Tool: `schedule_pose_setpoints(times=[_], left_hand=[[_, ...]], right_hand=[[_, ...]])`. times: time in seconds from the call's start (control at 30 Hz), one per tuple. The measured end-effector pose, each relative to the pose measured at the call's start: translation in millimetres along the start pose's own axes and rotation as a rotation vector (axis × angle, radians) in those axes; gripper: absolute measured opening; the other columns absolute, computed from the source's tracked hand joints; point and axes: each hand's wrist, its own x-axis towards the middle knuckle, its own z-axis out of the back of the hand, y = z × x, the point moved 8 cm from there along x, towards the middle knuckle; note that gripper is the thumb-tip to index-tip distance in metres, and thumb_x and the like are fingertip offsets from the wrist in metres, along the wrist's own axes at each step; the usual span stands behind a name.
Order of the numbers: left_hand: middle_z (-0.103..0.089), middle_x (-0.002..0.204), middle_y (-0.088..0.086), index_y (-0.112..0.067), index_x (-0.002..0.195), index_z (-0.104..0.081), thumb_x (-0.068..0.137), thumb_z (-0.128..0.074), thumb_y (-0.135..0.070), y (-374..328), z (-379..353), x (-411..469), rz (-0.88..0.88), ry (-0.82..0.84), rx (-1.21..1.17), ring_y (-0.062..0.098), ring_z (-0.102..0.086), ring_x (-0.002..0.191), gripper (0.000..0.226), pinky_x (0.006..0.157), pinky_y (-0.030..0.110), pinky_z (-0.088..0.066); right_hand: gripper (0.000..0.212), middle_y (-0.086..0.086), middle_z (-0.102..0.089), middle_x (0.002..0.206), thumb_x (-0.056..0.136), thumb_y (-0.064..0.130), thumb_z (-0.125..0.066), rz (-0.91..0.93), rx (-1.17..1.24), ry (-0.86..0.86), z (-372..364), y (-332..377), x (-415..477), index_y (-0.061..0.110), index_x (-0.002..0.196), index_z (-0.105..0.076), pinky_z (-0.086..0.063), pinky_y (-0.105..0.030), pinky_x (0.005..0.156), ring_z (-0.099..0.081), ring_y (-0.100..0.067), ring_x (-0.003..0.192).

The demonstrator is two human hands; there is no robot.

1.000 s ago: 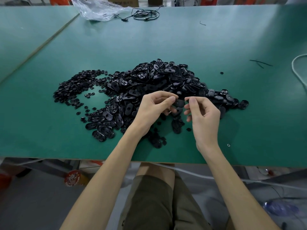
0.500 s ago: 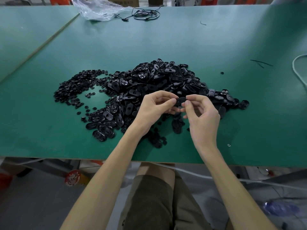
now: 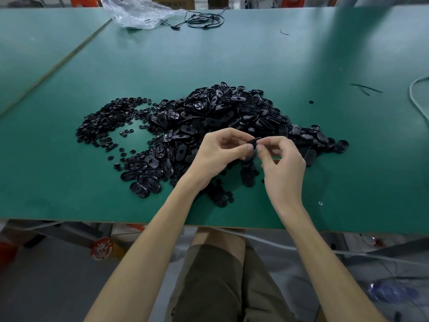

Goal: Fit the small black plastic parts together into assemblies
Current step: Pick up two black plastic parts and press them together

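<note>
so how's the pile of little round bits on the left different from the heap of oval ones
The round parts are much smaller than the oval parts. The round parts lie spread thin; the oval parts are heaped higher. The round parts sit left of the oval parts. Both are black, on the green table.

Bench [image 3: 232, 54]: plain green top, tan front edge. Heap of oval parts [image 3: 220, 112]: glossy black, unmarked. Small round parts [image 3: 102, 122] left of it: same black. Held part [image 3: 253, 141] I pinch: black. Plastic bag [image 3: 137, 15]: clear. Coiled cable [image 3: 204, 19]: black. Cord [image 3: 415, 98]: white. My shorts [image 3: 216, 282]: olive.
</note>
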Motion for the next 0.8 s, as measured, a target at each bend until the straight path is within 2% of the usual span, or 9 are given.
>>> schedule_pose_setpoints(times=[0.2,0.33,0.4,0.5,0.57,0.8], left_hand=[[-0.075,0.086,0.009,0.003,0.108,-0.074,0.09,-0.077,-0.001,1,0,-1,0.004,-0.004,0.005,0.018,-0.07,0.077,0.018,0.082,0.028,-0.06],[-0.076,0.086,0.01,0.002,0.108,-0.074,0.092,-0.076,-0.001,2,2,-1,0.007,-0.021,-0.005,0.021,-0.072,0.078,0.017,0.082,0.031,-0.062],[-0.075,0.084,0.008,0.003,0.108,-0.073,0.091,-0.075,0.001,2,2,-1,0.006,-0.02,-0.015,0.018,-0.072,0.076,0.017,0.08,0.028,-0.061],[-0.075,0.085,0.011,0.003,0.108,-0.074,0.091,-0.076,0.0,1,2,-1,0.007,-0.009,-0.01,0.022,-0.071,0.078,0.018,0.082,0.031,-0.061],[-0.075,0.085,0.013,0.003,0.108,-0.074,0.091,-0.077,0.0,0,1,-1,0.006,0.002,-0.005,0.024,-0.071,0.079,0.018,0.084,0.034,-0.062],[-0.076,0.088,0.014,0.004,0.112,-0.072,0.093,-0.074,0.0,1,-1,-3,0.016,0.025,-0.014,0.022,-0.074,0.079,0.02,0.081,0.032,-0.062]], right_hand=[[0.008,0.01,-0.072,0.094,0.099,0.012,-0.07,-0.008,0.026,-0.003,1,0,-2,0.019,0.102,-0.07,-0.053,-0.017,0.076,-0.068,-0.005,0.084],[0.009,0.002,-0.071,0.098,0.099,0.006,-0.068,0.014,0.028,0.016,-2,4,-3,0.014,0.101,-0.07,-0.047,-0.008,0.071,-0.067,0.004,0.081],[0.011,-0.002,-0.068,0.101,0.099,0.001,-0.067,0.037,0.011,0.041,-5,8,-3,0.012,0.1,-0.068,-0.046,-0.005,0.071,-0.066,0.009,0.08],[0.011,-0.001,-0.065,0.102,0.099,0.002,-0.067,0.07,-0.026,0.03,-4,11,-4,0.013,0.099,-0.068,-0.045,-0.004,0.073,-0.063,0.013,0.083],[0.008,-0.001,-0.066,0.103,0.099,0.005,-0.068,0.07,-0.042,0.014,-2,10,-4,0.013,0.1,-0.07,-0.045,-0.006,0.075,-0.062,0.009,0.085],[0.007,0.0,-0.064,0.102,0.097,0.009,-0.072,0.082,-0.054,-0.017,1,11,-4,0.016,0.098,-0.073,-0.044,-0.008,0.078,-0.061,-0.003,0.089]])
